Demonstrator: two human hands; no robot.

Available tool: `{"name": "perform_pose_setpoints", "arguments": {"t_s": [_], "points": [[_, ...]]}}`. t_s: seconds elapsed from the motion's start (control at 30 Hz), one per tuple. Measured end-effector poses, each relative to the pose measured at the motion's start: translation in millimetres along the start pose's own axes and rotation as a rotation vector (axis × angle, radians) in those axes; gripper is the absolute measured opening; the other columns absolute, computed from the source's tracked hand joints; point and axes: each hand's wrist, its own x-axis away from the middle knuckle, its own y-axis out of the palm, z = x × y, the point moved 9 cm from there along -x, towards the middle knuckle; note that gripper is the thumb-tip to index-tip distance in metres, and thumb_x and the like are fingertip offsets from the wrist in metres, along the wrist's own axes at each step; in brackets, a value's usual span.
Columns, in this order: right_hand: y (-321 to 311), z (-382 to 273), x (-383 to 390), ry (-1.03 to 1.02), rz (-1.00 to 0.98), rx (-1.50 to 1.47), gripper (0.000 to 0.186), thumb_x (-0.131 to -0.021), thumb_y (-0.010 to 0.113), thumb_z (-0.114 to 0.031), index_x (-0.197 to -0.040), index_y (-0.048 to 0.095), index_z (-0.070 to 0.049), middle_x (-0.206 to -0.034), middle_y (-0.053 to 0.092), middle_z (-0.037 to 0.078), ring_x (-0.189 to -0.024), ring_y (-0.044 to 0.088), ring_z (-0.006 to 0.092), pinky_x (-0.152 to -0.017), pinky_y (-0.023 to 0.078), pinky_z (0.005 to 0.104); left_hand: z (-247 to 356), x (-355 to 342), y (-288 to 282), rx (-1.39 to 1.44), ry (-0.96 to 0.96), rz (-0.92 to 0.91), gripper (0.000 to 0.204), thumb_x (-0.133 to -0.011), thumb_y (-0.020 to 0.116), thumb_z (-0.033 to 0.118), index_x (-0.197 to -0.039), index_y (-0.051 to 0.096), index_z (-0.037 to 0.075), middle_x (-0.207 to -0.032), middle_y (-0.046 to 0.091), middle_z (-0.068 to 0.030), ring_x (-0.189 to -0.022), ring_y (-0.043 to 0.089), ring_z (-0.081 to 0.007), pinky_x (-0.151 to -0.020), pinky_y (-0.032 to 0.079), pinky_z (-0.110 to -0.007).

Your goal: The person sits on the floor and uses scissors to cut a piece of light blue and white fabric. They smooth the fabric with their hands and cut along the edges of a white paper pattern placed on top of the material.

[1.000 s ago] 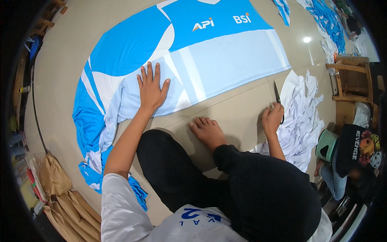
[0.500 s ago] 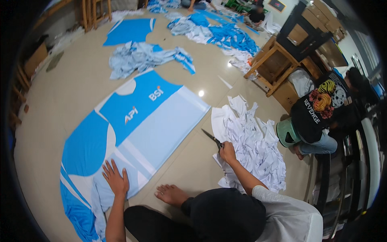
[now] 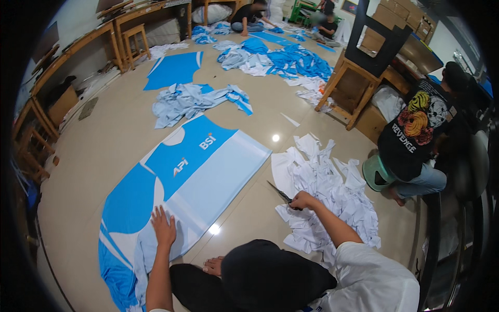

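A long printed piece of fabric (image 3: 131, 200) in blue, pale blue and white lies spread on the tiled floor to my left. On its near part rests my left hand (image 3: 164, 229), flat with the fingers apart. My right hand (image 3: 303, 200) is closed round the handles of dark scissors (image 3: 280, 193). Their blades point away and to the left, between the fabric's right edge and a heap of white scraps (image 3: 325, 190). Whether the blades are fully together is hard to tell. No cloth shows between them.
Beyond the fabric lie a crumpled pale blue heap (image 3: 182, 103) and a flat blue piece (image 3: 174, 69). A larger blue and white pile (image 3: 283, 58) is farther back. At right a person (image 3: 416, 125) sits on a green stool (image 3: 375, 174) near a wooden stool (image 3: 348, 86).
The view has tilted up, so the room's far side shows more and things appear lower. My left hand stays on the fabric. My right hand still grips the scissors by the white scraps.
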Motion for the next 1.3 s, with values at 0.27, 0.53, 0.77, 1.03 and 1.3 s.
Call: {"name": "perform_pose_setpoints", "arguments": {"t_s": [0.27,0.53,0.77,1.03,1.3], "points": [[87,-59,109,-0.130,-0.367,-0.769,0.028,-0.089,0.094,-0.019,-0.095,0.071,-0.006,-0.082,0.073,0.005,-0.073,0.071,0.0153,-0.072,0.058,0.0309,4,48,48,-0.096,-0.235,-0.099,0.075,-0.112,0.050,0.045,-0.174,0.031,0.006,-0.181,0.020,-0.0272,-0.164,0.016,-0.0564,-0.131,0.016,-0.070],[203,-129,172,-0.166,-0.490,-0.645,0.037,-0.098,0.088,-0.029,-0.082,0.064,-0.006,-0.066,0.064,0.004,-0.052,0.059,0.0119,-0.050,0.045,0.0287,1,55,39,-0.088,-0.241,0.104,0.074,-0.115,0.042,0.048,-0.175,0.028,0.007,-0.183,0.017,-0.0248,-0.167,0.008,-0.0528,-0.134,0.008,-0.067],[265,-161,164,0.011,-0.557,-0.498,0.054,-0.096,0.086,-0.050,-0.075,0.064,-0.007,-0.061,0.062,0.003,-0.049,0.057,0.0109,-0.049,0.045,0.0273,-29,59,44,-0.072,-0.225,0.175,0.074,-0.114,0.045,0.047,-0.175,0.028,0.010,-0.182,0.020,-0.0247,-0.166,0.010,-0.0550,-0.133,0.008,-0.069],[292,-181,150,0.014,-0.605,-0.511,0.051,-0.098,0.085,-0.048,-0.077,0.061,-0.008,-0.065,0.062,0.002,-0.055,0.058,0.0102,-0.052,0.047,0.0279,-20,59,39,-0.102,-0.158,0.235,0.073,-0.113,0.048,0.047,-0.174,0.033,0.011,-0.180,0.026,-0.0234,-0.165,0.015,-0.0565,-0.130,0.011,-0.073],[297,-196,148,-0.042,-0.627,-0.481,0.045,-0.102,0.082,-0.038,-0.077,0.062,-0.007,-0.063,0.060,0.000,-0.053,0.055,0.0089,-0.049,0.041,0.0285,-25,30,33,-0.149,-0.106,0.229,0.071,-0.112,0.048,0.049,-0.171,0.039,0.011,-0.178,0.031,-0.0237,-0.164,0.017,-0.0577,-0.130,0.012,-0.073]]}}
